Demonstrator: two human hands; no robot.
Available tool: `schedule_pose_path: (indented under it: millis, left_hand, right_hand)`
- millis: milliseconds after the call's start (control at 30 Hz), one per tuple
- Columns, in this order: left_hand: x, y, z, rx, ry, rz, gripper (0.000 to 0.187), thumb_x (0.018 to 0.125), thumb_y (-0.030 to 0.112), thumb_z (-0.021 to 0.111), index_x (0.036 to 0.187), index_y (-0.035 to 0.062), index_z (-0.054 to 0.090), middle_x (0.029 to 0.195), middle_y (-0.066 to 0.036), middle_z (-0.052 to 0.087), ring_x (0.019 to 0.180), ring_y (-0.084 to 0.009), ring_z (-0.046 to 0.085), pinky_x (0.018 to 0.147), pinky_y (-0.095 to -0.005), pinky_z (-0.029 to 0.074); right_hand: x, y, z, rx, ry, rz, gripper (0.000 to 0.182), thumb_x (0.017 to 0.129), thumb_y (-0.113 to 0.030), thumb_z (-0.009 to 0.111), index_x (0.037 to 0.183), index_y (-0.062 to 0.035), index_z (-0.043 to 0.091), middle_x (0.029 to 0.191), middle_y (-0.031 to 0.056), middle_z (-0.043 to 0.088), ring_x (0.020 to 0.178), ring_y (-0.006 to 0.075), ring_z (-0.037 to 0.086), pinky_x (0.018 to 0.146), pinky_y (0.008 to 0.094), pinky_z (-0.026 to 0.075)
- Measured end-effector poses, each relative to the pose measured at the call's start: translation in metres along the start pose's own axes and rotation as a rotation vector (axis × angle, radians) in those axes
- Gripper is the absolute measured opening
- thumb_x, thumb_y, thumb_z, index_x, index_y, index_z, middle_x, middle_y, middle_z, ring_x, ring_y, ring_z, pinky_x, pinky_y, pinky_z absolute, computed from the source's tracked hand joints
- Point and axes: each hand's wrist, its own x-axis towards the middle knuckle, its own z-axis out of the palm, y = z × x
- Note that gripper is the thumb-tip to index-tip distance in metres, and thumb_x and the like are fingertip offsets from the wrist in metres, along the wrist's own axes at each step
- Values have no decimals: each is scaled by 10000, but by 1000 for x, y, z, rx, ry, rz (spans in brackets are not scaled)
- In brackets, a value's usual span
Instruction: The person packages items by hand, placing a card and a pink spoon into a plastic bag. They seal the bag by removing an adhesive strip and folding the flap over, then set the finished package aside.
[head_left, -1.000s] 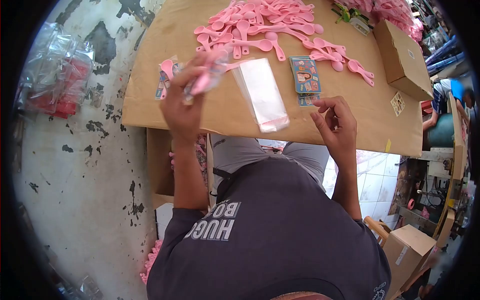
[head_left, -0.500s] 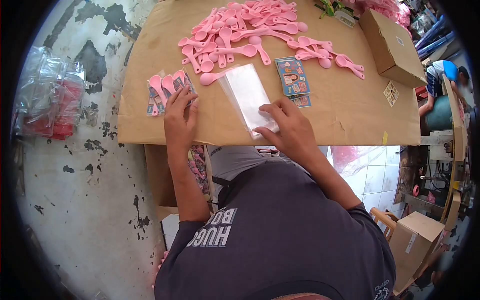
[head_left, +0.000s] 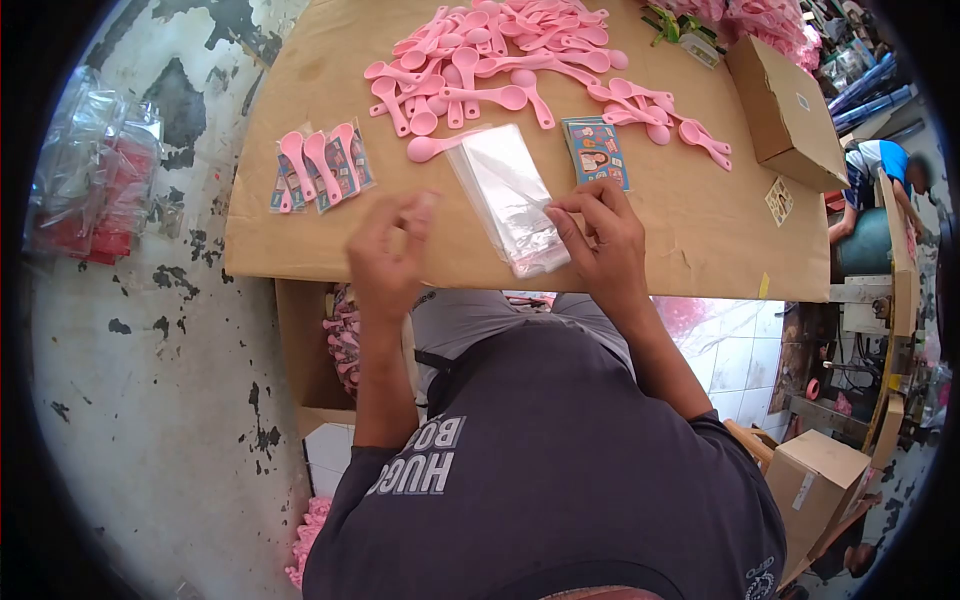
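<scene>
A stack of clear plastic bags (head_left: 500, 185) lies slanted near the table's front edge. At its right side my right hand (head_left: 608, 235) has thumb and fingers pinched on the edge of a top bag. My left hand (head_left: 388, 250), smeared by motion, hovers left of the stack with its fingers partly curled. Beyond it, packed pink spoons (head_left: 318, 165) with printed cards rest in clear bags. One loose pink spoon (head_left: 428, 148) has its handle end against the top of the stack. Blue printed cards (head_left: 600, 155) are piled just past my right hand.
A large heap of pink spoons (head_left: 485, 60) covers the back of the table. A cardboard box (head_left: 785, 115) stands at the right, with a small sticker sheet (head_left: 780, 200) before it. Another person (head_left: 880, 165) bends over at the far right.
My left hand has left the packed spoons and moved right toward the bag stack. My right hand has shifted slightly up and right, its fingers now pinched at the bag's edge.
</scene>
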Motion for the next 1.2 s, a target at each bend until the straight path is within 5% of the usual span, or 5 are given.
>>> schedule_pose_path:
  millis: [200, 600, 767, 900, 1200]
  left_hand:
    - [-9, 32, 48, -411, -284, -322, 295, 1047, 232, 621, 1089, -34, 742, 954, -85, 760, 820, -110, 628, 745, -272, 496]
    - [-4, 17, 61, -10, -351, 191, 327, 1050, 286, 605, 1062, 9, 778, 901, -100, 756, 833, -165, 603, 735, -306, 492]
    - [-10, 43, 64, -380, -357, -106, 485, 1087, 411, 530, 1265, -13, 684, 879, -34, 687, 788, -68, 582, 705, -224, 454]
    - [-9, 35, 84, -732, -357, -361, 349, 1059, 275, 620, 1202, -34, 698, 923, -54, 725, 744, -65, 599, 654, -226, 470]
    - [-7, 40, 78, -1203, -177, -637, 304, 1009, 119, 660, 1278, -16, 613, 1117, -180, 738, 973, -239, 738, 888, -328, 590]
  right_hand:
    - [1, 0, -1, 34, -15, -26, 113, 906, -114, 758, 965, -20, 736, 931, 102, 599, 805, 246, 625, 687, 376, 501]
    - [4, 5, -23, 58, 224, -64, 86, 900, -58, 755, 955, -5, 714, 948, 88, 615, 737, 209, 615, 575, 331, 483]
    - [4, -10, -36, -154, 31, -313, 127, 820, -29, 762, 937, -56, 717, 957, 67, 637, 748, 214, 629, 583, 328, 505]
    - [3, -15, -35, -113, -69, -339, 182, 801, -14, 757, 965, -86, 722, 979, 58, 645, 761, 201, 636, 590, 326, 518]
    - [30, 56, -48, -62, 70, 314, 461, 886, -395, 811, 1114, -27, 652, 817, 52, 573, 699, 156, 564, 634, 322, 480]
